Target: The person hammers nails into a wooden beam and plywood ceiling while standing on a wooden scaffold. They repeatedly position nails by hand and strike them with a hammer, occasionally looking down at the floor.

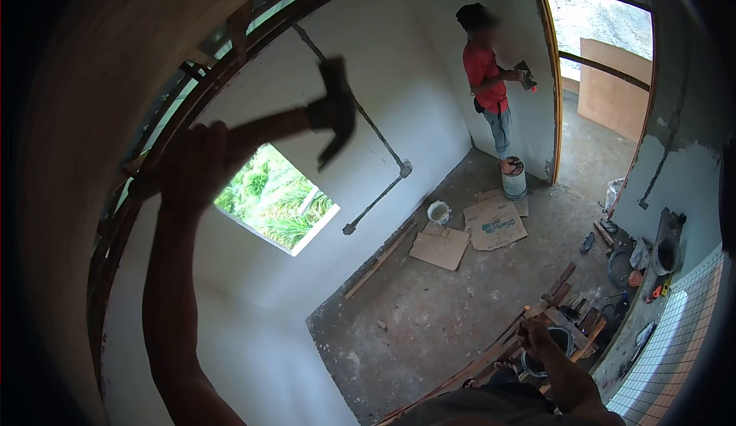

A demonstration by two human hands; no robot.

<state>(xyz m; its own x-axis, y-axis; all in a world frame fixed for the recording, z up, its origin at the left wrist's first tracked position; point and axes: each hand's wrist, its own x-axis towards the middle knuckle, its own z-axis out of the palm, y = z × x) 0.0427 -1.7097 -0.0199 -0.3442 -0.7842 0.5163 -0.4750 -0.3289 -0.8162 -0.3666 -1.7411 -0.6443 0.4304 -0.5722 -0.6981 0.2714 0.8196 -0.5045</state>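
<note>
My left hand (192, 167) is raised high at the left, its fingers wrapped round the wooden handle of a claw hammer (331, 111). The dark hammer head points away to the right, in front of the white wall and above the window. Motion blurs the hand and hammer slightly. Low at the right, my right hand (537, 339) is closed, with fingers curled together near my body. Whatever it may hold is too small to tell. Below it stands a dark bucket (558, 342) beside planks.
A person in a red shirt (484, 69) stands on an upturned bucket (514, 180) by the doorway, holding a flat tool. Cardboard sheets (494, 223) and a white pail (438, 212) lie on the concrete floor. Wooden planks (491, 349) and tools crowd the right side.
</note>
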